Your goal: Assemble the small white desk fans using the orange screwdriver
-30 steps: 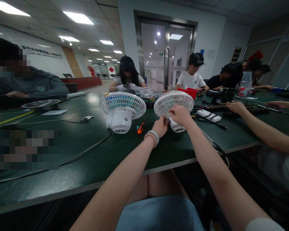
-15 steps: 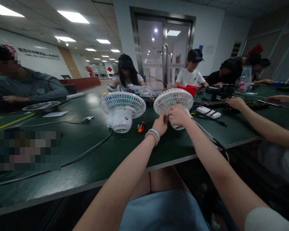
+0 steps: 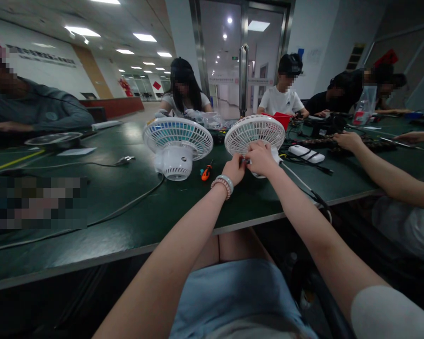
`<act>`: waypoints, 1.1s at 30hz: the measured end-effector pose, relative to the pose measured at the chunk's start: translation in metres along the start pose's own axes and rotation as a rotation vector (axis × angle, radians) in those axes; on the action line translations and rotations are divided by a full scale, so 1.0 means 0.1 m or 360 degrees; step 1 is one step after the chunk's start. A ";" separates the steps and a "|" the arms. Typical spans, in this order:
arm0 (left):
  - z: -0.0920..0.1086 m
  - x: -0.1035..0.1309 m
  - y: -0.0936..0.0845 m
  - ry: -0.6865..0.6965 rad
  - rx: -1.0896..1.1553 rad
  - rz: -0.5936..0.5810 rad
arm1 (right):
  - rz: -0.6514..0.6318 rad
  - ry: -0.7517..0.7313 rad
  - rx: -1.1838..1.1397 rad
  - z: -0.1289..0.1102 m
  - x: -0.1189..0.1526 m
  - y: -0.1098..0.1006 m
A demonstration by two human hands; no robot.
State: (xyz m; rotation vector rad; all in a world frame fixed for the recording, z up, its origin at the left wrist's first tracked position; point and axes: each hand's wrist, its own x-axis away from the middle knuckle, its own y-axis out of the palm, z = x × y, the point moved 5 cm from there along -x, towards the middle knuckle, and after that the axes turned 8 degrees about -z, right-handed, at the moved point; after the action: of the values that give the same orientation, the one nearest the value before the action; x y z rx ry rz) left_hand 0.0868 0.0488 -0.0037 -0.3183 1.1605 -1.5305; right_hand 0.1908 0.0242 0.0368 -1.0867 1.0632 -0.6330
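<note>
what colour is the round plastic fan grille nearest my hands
The fan grille is white; see the head view.

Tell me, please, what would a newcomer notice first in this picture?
Probably the left white fan and right white fan, side by side on the green table. Next, the left hand and right hand, close together before the right white fan. An orange tool lies between the fans.

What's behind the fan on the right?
Past the right fan, a red bin peeks out, with a person in white and glass doors farther back. The fan hides part of the bin and anything low down directly behind it.
</note>
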 end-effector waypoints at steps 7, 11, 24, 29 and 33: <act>0.04 0.01 0.01 0.0000 0.0057 -0.0003 | 0.0011 -0.0005 -0.0009 0.01 0.01 0.01; 0.02 0.00 0.01 -0.0013 0.0052 -0.0009 | 0.0004 0.0002 0.0009 0.00 0.00 0.02; -0.01 0.00 0.02 -0.0025 0.0057 -0.0016 | 0.0019 0.0058 0.0050 -0.01 -0.02 0.04; 0.00 -0.01 0.01 0.0003 0.0001 -0.0029 | 0.0009 0.0057 0.0037 -0.01 -0.03 0.05; -0.02 -0.01 0.01 -0.0014 -0.0059 -0.0053 | 0.0005 0.0053 0.0022 -0.01 -0.02 0.04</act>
State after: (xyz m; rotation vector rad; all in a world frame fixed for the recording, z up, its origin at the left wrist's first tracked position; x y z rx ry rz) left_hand 0.0865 0.0503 -0.0050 -0.3704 1.1830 -1.5361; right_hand 0.1887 0.0272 0.0339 -1.0651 1.0878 -0.6571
